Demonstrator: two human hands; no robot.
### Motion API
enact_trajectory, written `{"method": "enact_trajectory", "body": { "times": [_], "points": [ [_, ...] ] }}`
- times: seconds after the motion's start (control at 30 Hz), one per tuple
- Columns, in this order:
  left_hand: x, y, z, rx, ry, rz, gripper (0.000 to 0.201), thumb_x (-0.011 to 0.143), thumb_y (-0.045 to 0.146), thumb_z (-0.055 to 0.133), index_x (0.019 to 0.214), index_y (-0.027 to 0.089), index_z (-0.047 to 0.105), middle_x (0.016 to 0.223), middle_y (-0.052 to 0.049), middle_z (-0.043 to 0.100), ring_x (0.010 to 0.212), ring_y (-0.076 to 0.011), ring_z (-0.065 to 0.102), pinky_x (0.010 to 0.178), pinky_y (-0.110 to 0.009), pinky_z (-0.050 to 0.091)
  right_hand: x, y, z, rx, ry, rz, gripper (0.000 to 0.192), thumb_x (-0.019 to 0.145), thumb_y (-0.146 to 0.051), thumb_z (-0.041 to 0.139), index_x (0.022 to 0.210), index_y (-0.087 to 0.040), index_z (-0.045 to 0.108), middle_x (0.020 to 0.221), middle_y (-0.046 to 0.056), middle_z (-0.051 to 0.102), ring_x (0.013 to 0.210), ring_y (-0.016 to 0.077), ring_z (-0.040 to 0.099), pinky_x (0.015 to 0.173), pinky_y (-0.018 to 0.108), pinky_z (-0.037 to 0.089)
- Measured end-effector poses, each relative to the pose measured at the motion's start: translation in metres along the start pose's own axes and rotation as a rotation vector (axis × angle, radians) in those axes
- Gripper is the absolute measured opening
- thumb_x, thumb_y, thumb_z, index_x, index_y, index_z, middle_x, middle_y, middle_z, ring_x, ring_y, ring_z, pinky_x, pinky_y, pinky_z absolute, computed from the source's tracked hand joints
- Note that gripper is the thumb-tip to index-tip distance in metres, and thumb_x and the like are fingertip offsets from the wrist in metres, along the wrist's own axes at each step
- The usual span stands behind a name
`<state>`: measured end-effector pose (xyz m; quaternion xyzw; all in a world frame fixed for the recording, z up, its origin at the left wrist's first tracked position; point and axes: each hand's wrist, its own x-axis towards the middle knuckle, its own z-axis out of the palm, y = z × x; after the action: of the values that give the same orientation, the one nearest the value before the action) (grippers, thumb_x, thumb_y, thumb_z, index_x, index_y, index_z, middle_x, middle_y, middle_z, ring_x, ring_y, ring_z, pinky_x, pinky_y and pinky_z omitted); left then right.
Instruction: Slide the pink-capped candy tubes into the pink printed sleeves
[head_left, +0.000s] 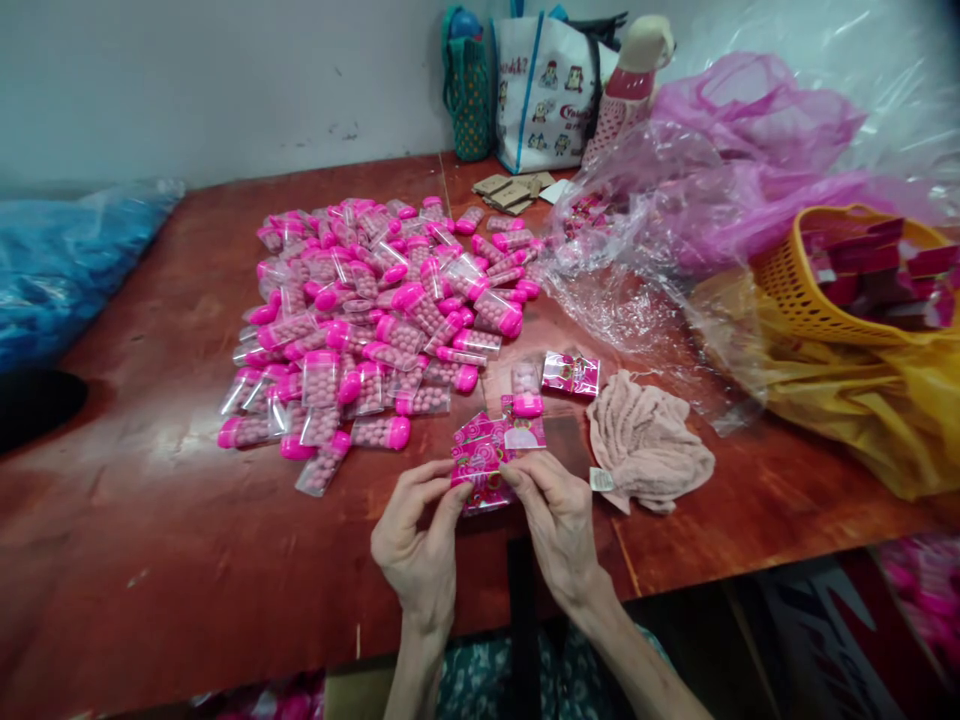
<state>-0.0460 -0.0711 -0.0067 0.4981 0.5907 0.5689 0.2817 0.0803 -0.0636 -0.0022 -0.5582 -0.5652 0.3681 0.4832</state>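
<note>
Between my two hands is a pink printed wrapper [484, 470], held just above the table's near side. My left hand [420, 530] pinches its left edge with thumb and forefinger. On the opposite edge, my right hand [551, 525] grips it the same way. Just beyond lies a small clear container with a pink cap and pale pink balls [526, 388], resting partly over another pink printed piece [525, 432]. A stack of pink printed packets [571, 373] sits to its right. Many similar pink-capped containers [375, 320] are heaped to the left and behind.
A crumpled pale pink cloth [649, 440] lies right of my hands. Farther right are a yellow basket [784, 275] of dark pink packets, a yellow bag [847, 420] and clear plastic [622, 290]. Blue plastic bags [67, 270] lie left; a white tote bag [544, 100] stands at the wall.
</note>
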Motion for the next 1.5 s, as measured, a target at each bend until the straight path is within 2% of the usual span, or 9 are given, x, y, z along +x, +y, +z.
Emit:
{"method": "enact_trajectory", "body": {
  "times": [0.13,0.33,0.53,0.67,0.8,0.97,1.1,1.2,1.5],
  "points": [
    [0.004,0.002,0.001,-0.277,-0.139,-0.187,0.010,0.074,0.012,0.062,0.072,0.019,0.069,0.101,-0.006,0.065,0.097,-0.0216,0.057,0.082,-0.033,0.044,0.001,0.000,0.001,0.037,-0.016,-0.010,0.019,0.088,-0.022,0.049,0.074,-0.017,0.062,0.069,0.001,0.058,0.067,0.0145,0.050,0.063,0.026,0.038],
    [0.010,0.002,-0.002,-0.550,-0.040,-0.345,0.003,0.067,0.016,0.069,0.065,0.016,0.071,0.071,-0.002,0.067,0.069,-0.0122,0.059,0.065,-0.021,0.047,0.003,0.000,-0.001,0.050,-0.143,0.028,0.032,0.091,-0.026,0.041,0.065,-0.017,0.057,0.062,-0.001,0.050,0.059,0.0122,0.046,0.053,0.023,0.035],
    [0.023,-0.002,-0.017,-0.624,0.173,-0.497,0.014,0.056,0.023,0.077,0.064,0.014,0.071,0.069,-0.002,0.069,0.066,-0.0108,0.060,0.064,-0.019,0.050,0.049,0.011,-0.038,-0.556,-0.019,-0.147,0.034,0.087,-0.009,0.035,0.116,-0.017,0.052,0.096,0.010,0.057,0.087,0.0223,0.052,0.076,0.034,0.041],
    [0.027,-0.004,-0.019,-0.688,0.243,-0.586,0.021,0.051,0.026,0.080,0.065,0.014,0.072,0.067,-0.002,0.070,0.065,-0.0111,0.062,0.067,-0.020,0.051,0.064,0.018,-0.046,-0.749,-0.261,-0.258,0.034,0.079,-0.004,0.040,0.106,-0.017,0.056,0.091,0.010,0.057,0.084,0.0239,0.052,0.073,0.035,0.043],
    [0.029,-0.007,-0.022,-0.723,0.298,-0.628,0.023,0.048,0.024,0.081,0.067,0.015,0.072,0.067,-0.002,0.071,0.065,-0.0113,0.063,0.068,-0.020,0.052,0.057,0.025,-0.040,-0.713,-0.329,-0.288,0.033,0.083,-0.006,0.037,0.105,-0.021,0.055,0.090,0.007,0.057,0.081,0.0209,0.053,0.071,0.032,0.044],
    [0.030,-0.010,-0.028,-0.744,0.295,-0.628,0.023,0.048,0.023,0.081,0.066,0.013,0.072,0.067,-0.003,0.071,0.063,-0.0110,0.063,0.066,-0.019,0.052,0.076,0.028,-0.044,-0.727,-0.496,-0.465,0.050,0.082,-0.004,0.037,0.129,-0.020,0.038,0.127,0.012,0.042,0.114,0.0267,0.037,0.091,0.044,0.035],
    [0.030,-0.010,-0.032,-0.770,0.309,-0.614,0.020,0.049,0.023,0.081,0.065,0.015,0.071,0.067,-0.002,0.072,0.063,-0.0109,0.064,0.066,-0.020,0.052,0.103,0.025,-0.042,-0.733,-0.672,-0.537,0.030,0.085,-0.012,0.043,0.114,-0.018,0.051,0.106,0.010,0.053,0.097,0.0235,0.044,0.083,0.040,0.040],
    [0.031,-0.011,-0.034,-0.770,0.326,-0.610,0.021,0.048,0.023,0.081,0.065,0.015,0.071,0.066,-0.002,0.072,0.063,-0.0109,0.064,0.067,-0.021,0.052,0.103,0.024,-0.042,-0.739,-0.646,-0.516,0.016,0.087,-0.019,0.045,0.098,-0.018,0.056,0.092,0.009,0.053,0.086,0.0229,0.046,0.076,0.040,0.042],
    [0.030,-0.012,-0.033,-0.716,0.324,-0.534,0.014,0.055,0.024,0.078,0.066,0.017,0.071,0.071,-0.002,0.071,0.068,-0.0121,0.063,0.071,-0.024,0.051,0.044,-0.015,-0.038,-0.483,-0.367,-0.280,0.034,0.082,-0.029,0.056,0.115,-0.026,0.049,0.104,0.008,0.053,0.091,0.0232,0.054,0.076,0.037,0.047]
  ]
}}
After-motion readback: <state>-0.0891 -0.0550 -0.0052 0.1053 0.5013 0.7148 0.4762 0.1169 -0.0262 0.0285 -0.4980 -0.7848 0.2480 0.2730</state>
